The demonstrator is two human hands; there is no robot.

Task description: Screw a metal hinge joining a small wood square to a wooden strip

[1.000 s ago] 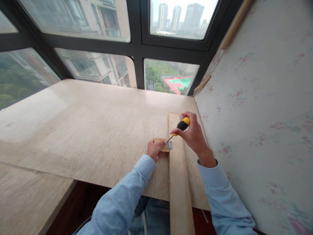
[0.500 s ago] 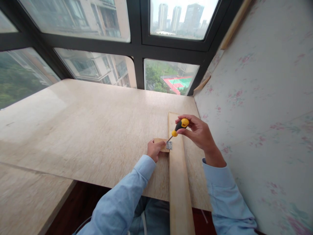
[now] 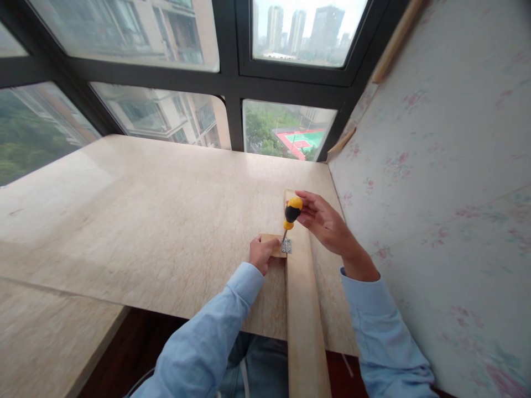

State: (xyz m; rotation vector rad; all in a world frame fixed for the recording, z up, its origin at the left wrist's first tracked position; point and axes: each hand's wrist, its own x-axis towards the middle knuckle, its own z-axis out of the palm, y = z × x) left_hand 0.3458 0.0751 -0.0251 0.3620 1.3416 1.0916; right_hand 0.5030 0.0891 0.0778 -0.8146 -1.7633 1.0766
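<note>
My left hand [image 3: 261, 253] is closed on a small wooden block [image 3: 274, 244] and presses it against the side of a long wooden plank [image 3: 302, 309] lying on the table. A small metal hinge [image 3: 287, 246] joins block and plank. My right hand [image 3: 321, 218] pinches the handle of a yellow-and-black screwdriver [image 3: 291, 213] with its fingertips. The screwdriver stands nearly upright with its tip on the hinge.
The beige marble-patterned table [image 3: 157, 221] runs to dark-framed windows [image 3: 232, 83] at the back. A floral-papered wall [image 3: 435, 193] closes the right side next to the plank. The plank overhangs the table's near edge above my lap.
My right hand has loosened from a full grip to a fingertip pinch, and the screwdriver has swung from a slant to nearly upright. My left hand has stayed put.
</note>
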